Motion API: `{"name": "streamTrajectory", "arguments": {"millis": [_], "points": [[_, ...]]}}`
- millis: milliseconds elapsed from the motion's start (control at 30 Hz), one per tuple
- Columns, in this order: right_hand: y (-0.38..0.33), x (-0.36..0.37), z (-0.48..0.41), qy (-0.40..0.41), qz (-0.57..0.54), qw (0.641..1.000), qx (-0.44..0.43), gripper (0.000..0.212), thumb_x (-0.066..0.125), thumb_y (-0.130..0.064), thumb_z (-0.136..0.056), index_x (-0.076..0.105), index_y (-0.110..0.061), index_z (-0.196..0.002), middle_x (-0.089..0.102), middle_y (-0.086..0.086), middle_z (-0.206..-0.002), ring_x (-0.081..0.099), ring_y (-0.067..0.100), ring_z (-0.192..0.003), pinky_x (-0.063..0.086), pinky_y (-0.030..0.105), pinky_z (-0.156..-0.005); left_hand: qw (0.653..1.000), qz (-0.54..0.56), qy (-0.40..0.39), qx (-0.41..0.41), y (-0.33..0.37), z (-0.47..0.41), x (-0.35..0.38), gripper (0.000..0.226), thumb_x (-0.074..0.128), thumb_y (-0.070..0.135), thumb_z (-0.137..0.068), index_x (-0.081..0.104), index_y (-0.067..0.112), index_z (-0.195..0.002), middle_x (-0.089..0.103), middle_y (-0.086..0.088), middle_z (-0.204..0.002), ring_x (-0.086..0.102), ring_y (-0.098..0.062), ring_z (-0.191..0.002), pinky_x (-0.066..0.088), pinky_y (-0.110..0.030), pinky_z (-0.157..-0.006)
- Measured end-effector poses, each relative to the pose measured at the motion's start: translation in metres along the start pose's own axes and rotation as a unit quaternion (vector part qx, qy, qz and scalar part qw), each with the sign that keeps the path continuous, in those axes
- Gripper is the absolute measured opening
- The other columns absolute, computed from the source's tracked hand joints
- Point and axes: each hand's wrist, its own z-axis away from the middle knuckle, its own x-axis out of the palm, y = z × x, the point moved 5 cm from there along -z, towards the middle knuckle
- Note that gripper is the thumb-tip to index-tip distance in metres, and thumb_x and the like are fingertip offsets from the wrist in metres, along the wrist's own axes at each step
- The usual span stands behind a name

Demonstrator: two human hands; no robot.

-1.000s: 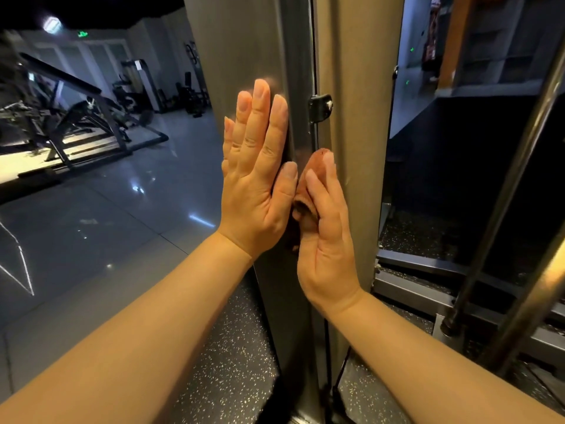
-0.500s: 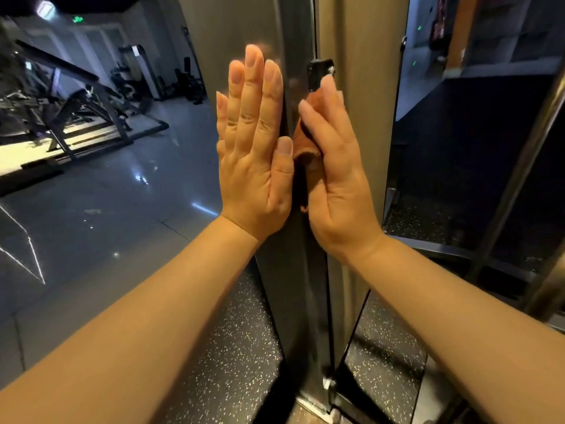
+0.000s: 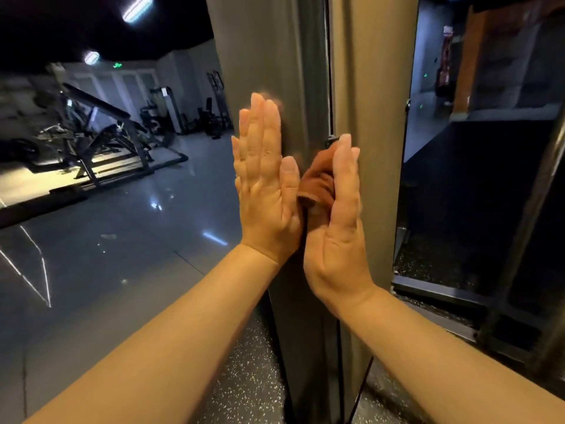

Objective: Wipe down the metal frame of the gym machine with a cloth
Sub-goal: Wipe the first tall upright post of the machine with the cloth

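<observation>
Straight-fingered right hand (image 3: 339,228) presses the brown cloth (image 3: 316,182) to the metal frame (image 3: 260,56); left hand (image 3: 264,185) lies flat on it.

no readable text, far green sign (image 3: 116,65) blurred

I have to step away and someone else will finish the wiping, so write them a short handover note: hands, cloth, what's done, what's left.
Left hand: open, flat against the left face of the metal frame, holding nothing.
Right hand: straight fingers press the brown cloth onto the frame's front edge, just below a small black bracket.
Done: the cloth is on the frame at this height; how much is clean cannot be told.
Left: probably the stretches above the bracket and down to the floor.
</observation>
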Motion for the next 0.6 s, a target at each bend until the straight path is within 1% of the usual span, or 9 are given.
{"name": "streamTrajectory", "arguments": {"millis": [33, 100, 167, 233, 333, 433, 500, 567, 600], "points": [[0.000, 0.002, -0.004, 0.017, -0.007, 1.000, 0.011, 0.071, 0.042, 0.007, -0.100, 0.012, -0.017, -0.159, 0.015, 0.016, -0.167, 0.015, 0.040, -0.156, 0.020, 0.064, -0.123, 1.000, 0.003, 0.002, -0.008, -0.001, -0.003, 0.000, 0.057, 0.029, 0.017, -0.106, 0.022, -0.007, -0.157, 0.018, -0.031, -0.166, 0.005, -0.024, -0.156, 0.004, -0.062, -0.128], [0.005, 0.000, 0.011, 0.012, 0.013, 1.000, 0.010, 0.068, 0.047, 0.008, -0.100, 0.016, -0.011, -0.157, 0.019, 0.021, -0.165, 0.018, 0.041, -0.155, 0.023, 0.065, -0.121, 1.000, -0.011, -0.005, -0.007, -0.002, 0.000, 0.001, 0.057, 0.029, 0.018, -0.106, 0.021, -0.004, -0.158, 0.018, -0.030, -0.166, 0.005, -0.026, -0.157, 0.003, -0.060, -0.128], [0.011, -0.006, 0.034, -0.021, 0.053, 0.998, -0.005, 0.071, 0.052, 0.014, -0.096, 0.017, -0.004, -0.156, 0.017, 0.023, -0.166, 0.014, 0.042, -0.155, 0.020, 0.068, -0.121, 1.000, -0.026, -0.008, 0.008, -0.003, 0.006, 0.001, 0.056, 0.031, 0.017, -0.105, 0.024, -0.002, -0.157, 0.022, -0.028, -0.166, 0.010, -0.030, -0.158, 0.009, -0.062, -0.128], [0.010, -0.010, 0.036, -0.040, 0.068, 0.997, -0.009, 0.071, 0.048, 0.016, -0.095, 0.018, -0.005, -0.156, 0.016, 0.018, -0.167, 0.012, 0.038, -0.157, 0.015, 0.063, -0.124, 0.999, -0.035, 0.001, 0.024, -0.001, 0.007, -0.002, 0.054, 0.035, 0.016, -0.104, 0.032, -0.004, -0.155, 0.025, -0.021, -0.165, 0.019, -0.036, -0.156, 0.017, -0.063, -0.126], [-0.010, -0.007, 0.000, -0.026, 0.077, 0.996, -0.035, 0.063, 0.041, 0.009, -0.098, 0.023, -0.006, -0.156, 0.022, 0.015, -0.167, 0.011, 0.030, -0.158, 0.007, 0.050, -0.128, 0.999, -0.030, 0.010, 0.032, 0.000, -0.011, -0.006, 0.051, 0.036, 0.018, -0.107, 0.032, 0.000, -0.154, 0.025, -0.015, -0.165, 0.021, -0.035, -0.156, 0.015, -0.064, -0.126], [-0.028, -0.003, -0.061, 0.020, 0.034, 0.999, -0.011, 0.067, 0.042, 0.012, -0.097, 0.025, -0.011, -0.158, 0.024, 0.008, -0.168, 0.010, 0.023, -0.158, 0.008, 0.054, -0.128, 0.998, -0.023, -0.015, 0.048, 0.002, -0.039, -0.006, 0.054, 0.034, 0.022, -0.109, 0.023, 0.002, -0.159, 0.017, -0.015, -0.170, 0.012, -0.034, -0.160, 0.011, -0.065, -0.127], [-0.036, -0.003, -0.087, 0.039, 0.012, 0.999, 0.005, 0.064, 0.038, 0.002, -0.099, 0.022, -0.009, -0.159, 0.020, 0.000, -0.168, 0.009, 0.017, -0.158, 0.010, 0.053, -0.128, 0.998, -0.031, -0.024, 0.050, 0.002, -0.046, -0.007, 0.056, 0.028, 0.030, -0.112, 0.018, 0.004, -0.160, 0.012, -0.011, -0.172, 0.009, -0.031, -0.161, 0.009, -0.061, -0.128], [-0.038, -0.002, -0.086, 0.029, 0.011, 1.000, 0.004, 0.063, 0.038, -0.014, -0.101, 0.019, -0.010, -0.160, 0.015, -0.004, -0.171, 0.008, 0.015, -0.158, 0.012, 0.049, -0.128, 0.998, -0.035, -0.022, 0.044, 0.001, -0.045, -0.008, 0.056, 0.023, 0.035, -0.113, 0.016, 0.009, -0.162, 0.009, -0.003, -0.174, 0.010, -0.028, -0.161, 0.010, -0.058, -0.129], [-0.036, -0.002, -0.078, 0.018, 0.020, 1.000, 0.002, 0.063, 0.040, -0.016, -0.102, 0.018, -0.013, -0.161, 0.012, -0.006, -0.171, 0.007, 0.015, -0.158, 0.013, 0.046, -0.128, 0.998, -0.036, -0.018, 0.045, 0.000, -0.043, -0.009, 0.055, 0.026, 0.034, -0.113, 0.016, 0.012, -0.163, 0.009, 0.000, -0.175, 0.012, -0.027, -0.161, 0.012, -0.058, -0.128]]}}
